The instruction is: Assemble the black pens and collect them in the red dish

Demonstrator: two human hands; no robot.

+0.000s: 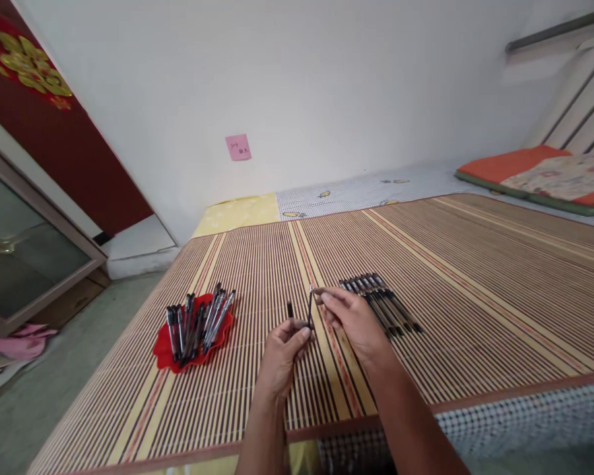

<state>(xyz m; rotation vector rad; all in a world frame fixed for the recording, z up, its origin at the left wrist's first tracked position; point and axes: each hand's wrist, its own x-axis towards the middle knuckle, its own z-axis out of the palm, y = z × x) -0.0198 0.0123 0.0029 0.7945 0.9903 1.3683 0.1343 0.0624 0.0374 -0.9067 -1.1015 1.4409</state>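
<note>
Striped matting [257, 277] spread beneath both hands. Between them stood a slim dark pen piece [309, 308], long axis near upright, its lower end pinched by the left hand [288, 343]. The right hand [352, 320] hung to its right, fingers bent beside the top; whether they gripped anything, I couldn't tell. Rows of pens [400, 308] lay farther right.

Home bdrm: bed [519, 415] w/ striped mat [475, 297].
</note>
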